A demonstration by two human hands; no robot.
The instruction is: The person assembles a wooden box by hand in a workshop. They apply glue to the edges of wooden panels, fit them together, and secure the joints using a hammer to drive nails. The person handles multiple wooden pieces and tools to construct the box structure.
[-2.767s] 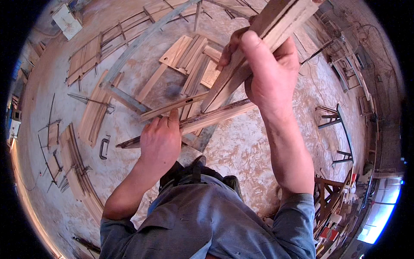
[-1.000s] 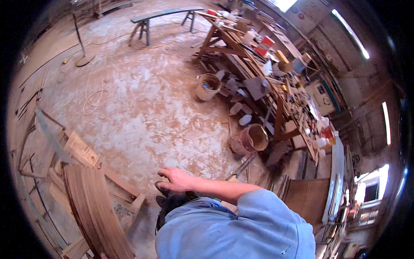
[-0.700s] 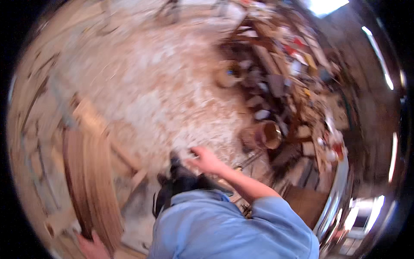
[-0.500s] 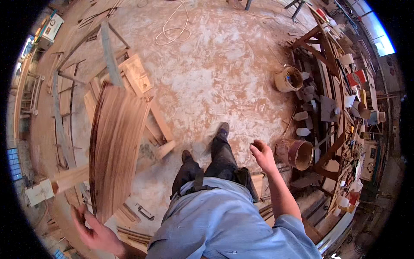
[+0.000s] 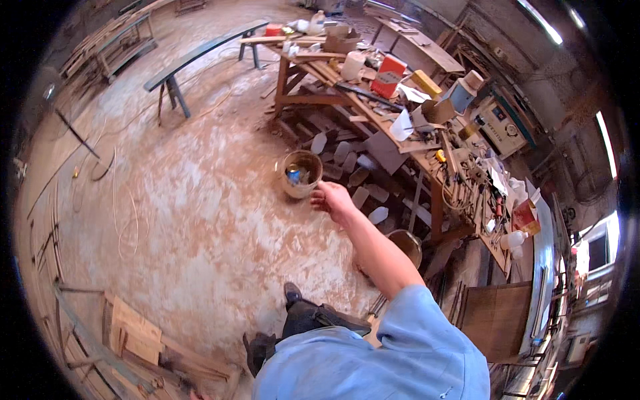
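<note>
My right hand [image 5: 333,201] reaches forward at the end of an outstretched arm, its fingers loosely bent and nothing in them. In the picture it lies beside the rim of a dirty bucket [image 5: 291,189] standing on the floor; whether it touches the bucket I cannot tell. Some blue and pale stuff shows inside the bucket. To the right, a long wooden workbench [image 5: 377,119] carries many tools and containers. My left hand is out of view.
A second bucket [image 5: 408,248] stands behind my right forearm. Plastic bottles [image 5: 378,215] lie beneath the workbench. A narrow bench [image 5: 207,55] stands at far left. Wooden boards [image 5: 137,325] lie at lower left, and a pale cord [image 5: 122,230] trails over the dusty floor.
The view has swung right toward the workbench. The stacked wooden slats and my left hand have left the picture. My right arm is now stretched further forward, near the bucket.
</note>
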